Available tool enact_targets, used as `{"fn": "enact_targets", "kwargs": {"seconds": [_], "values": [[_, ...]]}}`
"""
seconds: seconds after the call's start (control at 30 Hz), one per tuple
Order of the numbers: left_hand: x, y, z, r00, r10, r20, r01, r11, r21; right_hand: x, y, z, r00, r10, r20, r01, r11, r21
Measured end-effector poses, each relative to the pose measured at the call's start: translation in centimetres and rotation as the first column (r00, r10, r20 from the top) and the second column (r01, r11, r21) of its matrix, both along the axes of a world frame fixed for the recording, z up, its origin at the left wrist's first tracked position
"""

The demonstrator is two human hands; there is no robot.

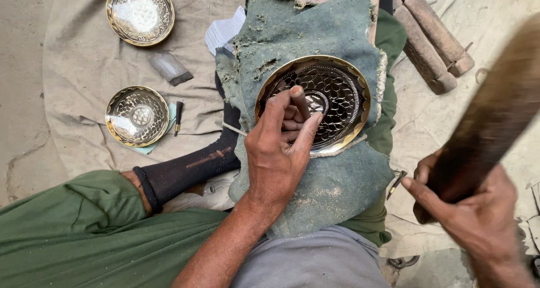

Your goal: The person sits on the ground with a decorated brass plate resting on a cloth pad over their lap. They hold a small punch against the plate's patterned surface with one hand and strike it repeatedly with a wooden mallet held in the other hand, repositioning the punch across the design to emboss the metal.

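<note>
The left hand (278, 147) is closed around a short metal punch (300, 102), thumb and fingers pinching it near upright so its tip meets the patterned floor of a brass plate (337, 91). That plate sits in the middle of the scene on a thick, frayed green felt pad (332, 181) laid across the person's lap. The right hand (478, 215), near and to the right, grips a dark wooden mallet (489, 119), which is raised and blurred.

The plate looks like thin, stiff sheet metal: fairly light, polished and so probably slippery, and easily dented or marked. Its scalloped gold rim seems the safest place to take hold of it, since the engraved centre would show fingerprints and scratches. The felt beneath is soft and should keep it from sliding (its surface is dusted with grit). The punch is a small rigid rod, best pinched along its shaft as it is now.

Counted: three brass plates in all, one on the lap and two smaller ones (140, 12) (137, 115) on the beige cloth (79, 68) to the left, one far and one nearer. Beside the nearer plate lies one more small chisel (178, 116), and a grey block (170, 67) lies between the two. Far right lie two thick wooden handles (430, 35), side by side.
</note>
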State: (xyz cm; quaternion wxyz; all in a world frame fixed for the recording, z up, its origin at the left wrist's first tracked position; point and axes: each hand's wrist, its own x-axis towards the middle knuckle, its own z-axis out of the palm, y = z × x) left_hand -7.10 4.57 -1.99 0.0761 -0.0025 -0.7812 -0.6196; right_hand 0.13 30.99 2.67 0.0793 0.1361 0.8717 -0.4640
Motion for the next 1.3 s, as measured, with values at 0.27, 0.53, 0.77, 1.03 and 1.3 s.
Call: {"fn": "enact_targets", "kwargs": {"seconds": [0.27, 0.53, 0.77, 1.03, 1.3], "values": [[0.6, 0.2, -0.1, 0.993, 0.005, -0.117, -0.012, 0.998, -0.059, -6.9, 0.9, 4.8, 0.911, 0.41, -0.056, -0.297, 0.741, 0.602], [0.4, 0.3, -0.3, 0.99, 0.025, -0.137, -0.034, 0.997, -0.066, -11.2, -2.9, 8.2, 0.76, 0.649, 0.012, -0.399, 0.452, 0.798], [1.0, 0.1, -0.3, 0.983, 0.054, -0.175, -0.066, 0.995, -0.069, -13.4, -8.4, 11.3, 0.665, 0.746, 0.034, -0.451, 0.364, 0.815], [1.1, 0.1, -0.6, 0.987, 0.131, -0.097, -0.135, 0.99, -0.045, -12.9, -7.5, 10.9, 0.594, 0.786, 0.172, -0.4, 0.103, 0.911], [0.9, 0.0, -0.3, 0.992, 0.102, -0.077, -0.109, 0.991, -0.08, -13.6, -5.2, 8.5, 0.61, 0.784, -0.115, -0.475, 0.478, 0.739]]}}
